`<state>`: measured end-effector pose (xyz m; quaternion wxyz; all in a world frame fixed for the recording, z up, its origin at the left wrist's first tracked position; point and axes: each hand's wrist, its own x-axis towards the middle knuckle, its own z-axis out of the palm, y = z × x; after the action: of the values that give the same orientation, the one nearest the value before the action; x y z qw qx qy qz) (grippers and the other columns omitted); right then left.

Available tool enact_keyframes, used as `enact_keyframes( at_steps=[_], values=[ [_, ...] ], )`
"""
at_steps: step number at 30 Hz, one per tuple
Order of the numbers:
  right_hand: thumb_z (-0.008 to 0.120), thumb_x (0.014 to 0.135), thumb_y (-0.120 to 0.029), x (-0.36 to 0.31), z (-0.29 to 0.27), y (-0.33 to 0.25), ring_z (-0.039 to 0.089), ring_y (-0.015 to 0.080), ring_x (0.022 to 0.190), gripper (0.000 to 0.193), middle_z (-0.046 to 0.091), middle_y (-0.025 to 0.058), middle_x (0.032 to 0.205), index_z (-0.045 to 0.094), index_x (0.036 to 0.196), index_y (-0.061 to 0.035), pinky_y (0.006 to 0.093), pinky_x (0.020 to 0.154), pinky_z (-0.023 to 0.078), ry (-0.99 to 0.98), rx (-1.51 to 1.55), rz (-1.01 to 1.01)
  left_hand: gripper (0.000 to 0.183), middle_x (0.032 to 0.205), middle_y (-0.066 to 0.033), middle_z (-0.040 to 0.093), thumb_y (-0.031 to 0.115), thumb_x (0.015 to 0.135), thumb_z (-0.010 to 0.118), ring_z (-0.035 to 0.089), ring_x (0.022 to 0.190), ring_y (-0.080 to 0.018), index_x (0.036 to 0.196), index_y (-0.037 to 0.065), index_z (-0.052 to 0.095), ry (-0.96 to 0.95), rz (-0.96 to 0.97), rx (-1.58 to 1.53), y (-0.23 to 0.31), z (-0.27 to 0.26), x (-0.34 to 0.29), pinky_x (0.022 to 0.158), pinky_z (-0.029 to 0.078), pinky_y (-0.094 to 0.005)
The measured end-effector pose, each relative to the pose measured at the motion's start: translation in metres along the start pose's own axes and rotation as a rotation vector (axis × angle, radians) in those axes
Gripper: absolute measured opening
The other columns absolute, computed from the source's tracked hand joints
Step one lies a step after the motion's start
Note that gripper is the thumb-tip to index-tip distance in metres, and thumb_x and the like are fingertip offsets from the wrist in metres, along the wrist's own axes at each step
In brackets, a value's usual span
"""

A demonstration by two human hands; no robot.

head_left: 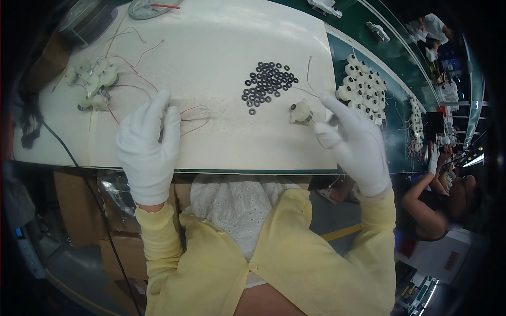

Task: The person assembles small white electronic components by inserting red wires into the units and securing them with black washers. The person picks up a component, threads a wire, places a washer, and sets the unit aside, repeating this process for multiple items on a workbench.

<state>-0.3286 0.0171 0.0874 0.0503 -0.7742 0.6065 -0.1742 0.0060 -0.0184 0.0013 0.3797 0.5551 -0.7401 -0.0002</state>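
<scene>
The white part (301, 112) sits on the table (240, 147), just left of my right hand (356, 142), its fingers spread and released. My left hand (146, 142) curls by thin wires (195, 108); I can't tell its grip. Black rings (270, 80) lie farther back, between my hands.

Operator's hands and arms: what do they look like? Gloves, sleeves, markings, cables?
Left hand and right hand: plain white fabric gloves, no markings visible. Forearms: long pale-yellow sleeves, wrinkled on the left. No cables visible attached to either arm.
</scene>
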Motion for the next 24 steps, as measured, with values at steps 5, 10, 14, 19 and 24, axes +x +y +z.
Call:
enact_keyframes(
  at_steps=[5,10,14,19,24],
  values=[
    [0.082,0.082,-0.031,0.022,0.030,-0.010,0.070,0.0281,0.077,0.042,0.073,0.0108,0.092,0.072,0.117,-0.0096,0.0372,0.067,0.054,-0.113,-0.071,-0.024,0.032,0.104,-0.0117,0.074,0.010,0.093,0.074,0.067,0.091,-0.0280,0.125,0.005,0.072,0.005,0.024,0.034,0.000,0.002,0.000,0.084,0.053,-0.0385],
    [0.080,0.080,-0.033,0.008,0.034,0.005,0.068,0.0285,0.074,0.034,0.069,0.0069,0.084,0.071,0.107,-0.0138,0.0412,0.065,0.050,-0.081,-0.118,-0.144,0.031,0.104,-0.0136,0.074,0.008,0.095,0.072,0.068,0.092,-0.0288,0.125,0.004,0.072,-0.015,0.023,0.054,0.002,0.001,0.001,0.086,0.053,-0.0384],
    [0.077,0.083,-0.037,-0.003,0.023,0.011,0.070,0.0289,0.079,0.034,0.070,0.0070,0.088,0.071,0.107,-0.0131,0.0423,0.066,0.051,-0.183,-0.093,-0.115,0.030,0.104,-0.0150,0.073,0.008,0.095,0.071,0.068,0.092,-0.0309,0.124,0.002,0.072,-0.019,0.036,0.059,0.002,-0.001,0.002,0.085,0.053,-0.0399],
    [0.090,0.074,-0.025,-0.016,-0.029,0.025,0.068,0.0226,0.077,0.047,0.068,0.0087,0.089,0.074,0.115,-0.0080,0.0342,0.067,0.053,-0.325,0.354,0.125,0.030,0.106,-0.0150,0.073,0.008,0.094,0.071,0.067,0.093,-0.0335,0.123,0.003,0.072,-0.009,0.046,0.066,-0.001,0.002,0.001,0.083,0.052,-0.0426],
    [0.093,0.075,-0.017,-0.062,-0.095,0.084,0.061,0.0104,0.096,0.058,0.067,0.0025,0.107,0.066,0.125,0.0000,0.0263,0.086,0.050,-0.082,0.710,0.519,0.030,0.108,-0.0151,0.073,0.008,0.096,0.070,0.066,0.094,-0.0333,0.125,0.003,0.071,-0.041,0.053,0.081,-0.001,0.001,0.001,0.084,0.051,-0.0428]
  ],
)
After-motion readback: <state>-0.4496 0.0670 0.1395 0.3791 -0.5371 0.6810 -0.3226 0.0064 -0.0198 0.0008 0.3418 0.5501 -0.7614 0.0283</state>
